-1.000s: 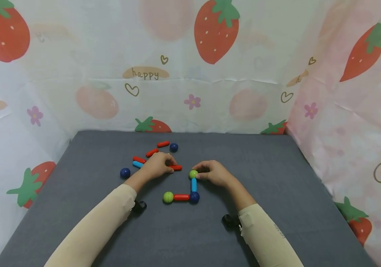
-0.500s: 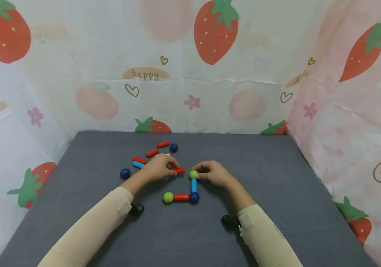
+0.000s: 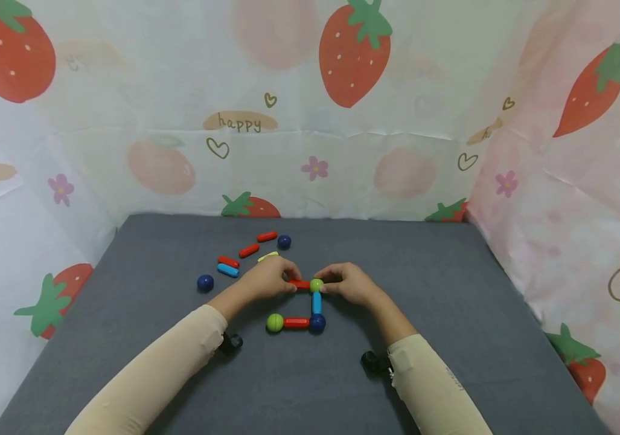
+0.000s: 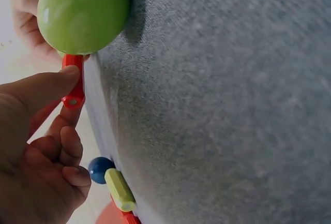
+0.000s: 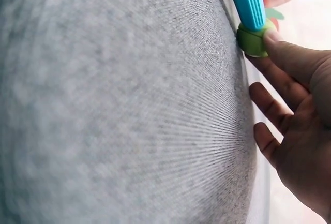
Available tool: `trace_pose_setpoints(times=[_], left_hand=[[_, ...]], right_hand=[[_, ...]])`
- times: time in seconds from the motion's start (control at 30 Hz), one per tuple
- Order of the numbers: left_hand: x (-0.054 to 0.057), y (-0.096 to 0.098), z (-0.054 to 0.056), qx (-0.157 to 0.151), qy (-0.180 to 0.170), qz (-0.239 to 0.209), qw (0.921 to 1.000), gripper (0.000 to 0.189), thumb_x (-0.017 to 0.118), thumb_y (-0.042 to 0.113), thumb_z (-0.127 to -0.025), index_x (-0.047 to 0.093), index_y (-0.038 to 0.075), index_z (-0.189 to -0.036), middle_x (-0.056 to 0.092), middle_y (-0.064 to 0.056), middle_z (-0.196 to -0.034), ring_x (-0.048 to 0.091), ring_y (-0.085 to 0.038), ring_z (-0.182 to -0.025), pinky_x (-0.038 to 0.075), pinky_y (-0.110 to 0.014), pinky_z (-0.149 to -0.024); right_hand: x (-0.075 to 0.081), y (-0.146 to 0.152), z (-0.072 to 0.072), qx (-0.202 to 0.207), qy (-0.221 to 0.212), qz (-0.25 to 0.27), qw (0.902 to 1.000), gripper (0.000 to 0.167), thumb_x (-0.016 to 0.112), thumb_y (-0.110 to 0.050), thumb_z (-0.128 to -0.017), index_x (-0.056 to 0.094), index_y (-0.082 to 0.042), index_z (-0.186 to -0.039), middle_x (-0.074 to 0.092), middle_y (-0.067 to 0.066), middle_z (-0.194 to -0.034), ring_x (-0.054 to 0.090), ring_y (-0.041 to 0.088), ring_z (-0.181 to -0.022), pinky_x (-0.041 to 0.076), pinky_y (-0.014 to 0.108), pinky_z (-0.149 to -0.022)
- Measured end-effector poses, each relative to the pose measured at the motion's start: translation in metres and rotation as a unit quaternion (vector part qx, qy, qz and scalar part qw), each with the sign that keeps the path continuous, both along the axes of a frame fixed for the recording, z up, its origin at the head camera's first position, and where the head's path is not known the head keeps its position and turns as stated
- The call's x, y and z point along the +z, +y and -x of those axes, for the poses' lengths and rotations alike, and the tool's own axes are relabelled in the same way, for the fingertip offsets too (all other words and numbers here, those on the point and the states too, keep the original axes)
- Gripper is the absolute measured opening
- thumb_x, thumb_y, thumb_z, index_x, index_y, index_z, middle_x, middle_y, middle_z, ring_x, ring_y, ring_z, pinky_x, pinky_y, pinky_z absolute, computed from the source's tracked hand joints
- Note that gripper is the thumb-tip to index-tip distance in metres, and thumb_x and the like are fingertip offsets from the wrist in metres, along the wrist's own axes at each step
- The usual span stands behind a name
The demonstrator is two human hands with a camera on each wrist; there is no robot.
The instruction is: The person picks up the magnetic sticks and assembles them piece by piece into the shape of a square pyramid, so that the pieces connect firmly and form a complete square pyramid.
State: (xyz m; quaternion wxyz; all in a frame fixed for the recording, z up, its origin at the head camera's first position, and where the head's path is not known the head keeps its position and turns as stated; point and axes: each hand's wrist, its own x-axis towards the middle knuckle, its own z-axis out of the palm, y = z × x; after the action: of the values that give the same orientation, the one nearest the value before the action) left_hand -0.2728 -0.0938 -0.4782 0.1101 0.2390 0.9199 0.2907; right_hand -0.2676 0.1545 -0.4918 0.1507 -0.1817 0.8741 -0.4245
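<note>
My left hand (image 3: 268, 277) pinches a red rod (image 3: 303, 284) between thumb and forefinger. In the left wrist view, that rod's near end (image 4: 73, 100) sticks out past the thumb. Its far end meets a light green ball (image 3: 316, 285), which my right hand (image 3: 351, 283) holds from the right. In the right wrist view, thumb and forefinger grip this ball (image 5: 252, 40), while the other fingers are loosely bent. From it a light blue rod (image 3: 317, 303) runs to a dark blue ball (image 3: 317, 323). Another red rod (image 3: 296, 323) joins that to a second green ball (image 3: 274, 322).
Behind my left hand lie loose red rods (image 3: 249, 250), a light blue rod (image 3: 228, 270) and a partly hidden yellow-green rod (image 3: 268, 256). Dark blue balls rest at the left (image 3: 205, 283) and the back (image 3: 284, 241). The grey tabletop (image 3: 424, 272) ends at strawberry-print cloth.
My left hand has moved right and slightly nearer with the red rod, bringing its end up to the green ball. My right hand keeps its hold in place.
</note>
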Motion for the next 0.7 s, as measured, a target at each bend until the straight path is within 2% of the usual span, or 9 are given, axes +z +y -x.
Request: trace_pose_setpoints(times=[0.37,0.6,0.7], left_hand=[[-0.003,-0.001,-0.004,0.009,0.005,-0.001,0.9999,0.013,0.080,0.017,-0.090,0.076,0.023,-0.102,0.072,0.006,-0.104,0.060,-0.011,-0.081,0.052,-0.030,-0.072],[0.001,-0.007,-0.008,0.003,0.026,-0.016,0.9995,0.020,0.080,0.018,-0.091,0.077,0.016,-0.111,0.073,0.003,-0.108,0.063,-0.015,-0.097,0.054,-0.033,-0.082],[0.005,-0.013,-0.009,0.011,0.032,-0.024,0.9991,0.025,0.079,0.020,-0.092,0.076,0.014,-0.117,0.072,0.001,-0.114,0.061,-0.020,-0.105,0.053,-0.036,-0.085]], right_hand=[[-0.002,-0.001,0.000,-0.001,-0.004,-0.003,1.0000,0.024,0.073,-0.019,-0.097,0.076,-0.021,-0.121,0.073,-0.002,-0.117,0.065,0.016,-0.109,0.052,0.042,-0.098],[-0.002,-0.001,0.000,-0.001,0.000,-0.006,1.0000,0.025,0.073,-0.019,-0.097,0.076,-0.020,-0.121,0.073,-0.002,-0.117,0.065,0.016,-0.108,0.053,0.041,-0.097],[-0.002,-0.002,0.000,-0.004,0.001,-0.004,1.0000,0.024,0.073,-0.019,-0.097,0.076,-0.019,-0.121,0.073,-0.002,-0.116,0.065,0.016,-0.108,0.053,0.041,-0.096]])
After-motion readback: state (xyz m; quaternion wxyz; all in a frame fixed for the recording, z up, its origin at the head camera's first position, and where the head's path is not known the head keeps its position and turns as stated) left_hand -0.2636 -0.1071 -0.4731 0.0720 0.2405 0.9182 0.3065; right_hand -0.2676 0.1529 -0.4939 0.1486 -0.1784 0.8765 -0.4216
